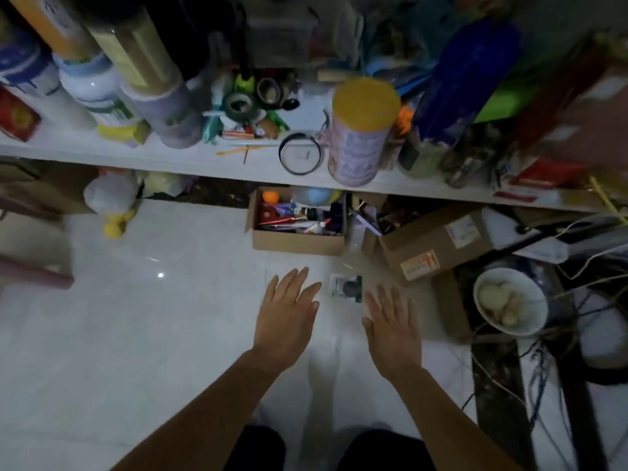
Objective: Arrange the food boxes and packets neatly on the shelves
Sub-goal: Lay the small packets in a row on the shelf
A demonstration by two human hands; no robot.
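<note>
The fingers (299, 283) of both hands are straight and a little spread, and they hold nothing. In the head view, the left hand (289, 314) and the right hand (394, 331) hang palm down above the floor (136, 317), side by side and apart. I judge this to be a ready posture before any grasp, as neither hand touches a thing.

Just beyond the fingertips, between the two hands, a small blister packet (346, 287) lies flat on the floor. I cannot tell if it holds food.

The goods of the task are mostly on the white shelf (170, 161) above. A yellow-lidded canister (365, 130) stands upright near the front edge. To its right a tall dark-blue box (465, 79) is crowded among other containers, and a red box (17, 117) sits at the left end. Tape rolls (239, 105) and small tools lie between them, so the shelf looks mixed and not yet arranged.

Under the shelf an open cardboard box (295, 243) full of small items stands on the floor. Just to its right is a second cardboard box (435, 239), which is tilted. A bowl (509, 300) sits among cables on the right.

As for writing, the second cardboard box carries a white label and an orange sticker. The canister has a pale printed wrap. All of this is too blurred to read, and no brand can be made out.
</note>
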